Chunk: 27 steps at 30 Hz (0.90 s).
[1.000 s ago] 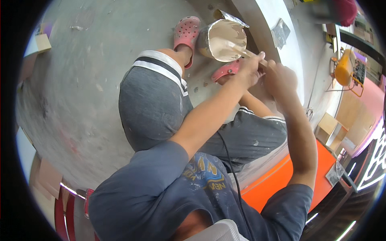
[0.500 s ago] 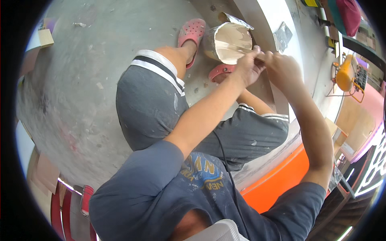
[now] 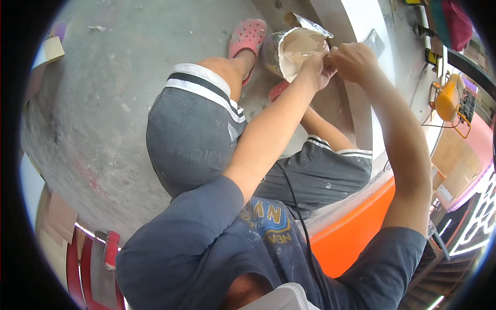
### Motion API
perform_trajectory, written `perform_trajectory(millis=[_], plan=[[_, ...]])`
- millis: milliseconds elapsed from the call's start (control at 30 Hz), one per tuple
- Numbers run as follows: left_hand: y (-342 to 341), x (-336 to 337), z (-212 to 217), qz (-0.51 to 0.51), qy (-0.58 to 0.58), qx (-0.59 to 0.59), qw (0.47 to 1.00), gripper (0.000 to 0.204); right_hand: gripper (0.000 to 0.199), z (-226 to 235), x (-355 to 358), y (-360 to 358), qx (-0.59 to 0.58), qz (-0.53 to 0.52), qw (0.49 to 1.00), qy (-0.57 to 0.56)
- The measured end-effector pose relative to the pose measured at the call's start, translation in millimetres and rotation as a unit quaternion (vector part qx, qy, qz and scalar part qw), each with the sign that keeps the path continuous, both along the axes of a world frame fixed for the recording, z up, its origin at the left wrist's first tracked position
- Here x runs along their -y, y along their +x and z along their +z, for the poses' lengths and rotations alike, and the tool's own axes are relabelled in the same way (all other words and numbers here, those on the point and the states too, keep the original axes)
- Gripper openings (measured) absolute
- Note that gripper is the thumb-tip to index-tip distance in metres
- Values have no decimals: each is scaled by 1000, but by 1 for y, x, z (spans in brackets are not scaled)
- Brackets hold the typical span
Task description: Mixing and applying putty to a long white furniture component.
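An open metal tin (image 3: 273, 59) stands on the floor between my feet, its shiny lid (image 3: 310, 23) bent up at the far rim. Cream-coloured paste (image 3: 302, 44) coats the inside. My left hand (image 3: 319, 72) is closed at the tin's near right rim, fingers curled. Against it, my right hand (image 3: 355, 62) makes a fist, knuckles up. What the two hands grip between them is mostly hidden; a thin, stick-like piece showed there a moment earlier. A thin grey plate (image 3: 374, 43) lies on the white ledge just beyond my right hand.
The white ledge (image 3: 380, 85) runs along the right of the tin. My pink clogs (image 3: 249, 35) are close on its left. An orange panel (image 3: 356, 227) lies at lower right, a yellow machine (image 3: 448, 98) farther right. A black cable (image 3: 294, 194) crosses my lap.
Both hands have shifted slightly up and stay together by the tin's rim. The stick-like piece between them has become hidden. The tin appears a little higher and to the right in the picture.
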<state>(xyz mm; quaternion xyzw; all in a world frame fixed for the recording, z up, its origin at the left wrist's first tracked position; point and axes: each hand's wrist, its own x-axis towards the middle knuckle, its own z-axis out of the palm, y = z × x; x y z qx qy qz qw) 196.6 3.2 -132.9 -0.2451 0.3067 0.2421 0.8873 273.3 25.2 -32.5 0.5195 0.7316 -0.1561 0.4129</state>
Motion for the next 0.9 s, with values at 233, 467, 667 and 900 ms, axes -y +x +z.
perform_trajectory(millis=[233, 467, 667, 900], plan=[[-3, 58, 7, -251, 111, -131, 953, 24, 36, 13, 92, -3, -51, -405, 908, 96], [-20, 101, 26, -307, 195, -188, 913, 33, 39, 45, 150, -20, -162, -616, 771, 13], [-31, 86, 22, -308, 225, -198, 903, 29, 34, 29, 170, -44, -112, -406, 875, 240], [-33, 98, 11, -278, 251, -127, 918, 29, 42, 17, 193, -17, -260, -602, 740, 152]])
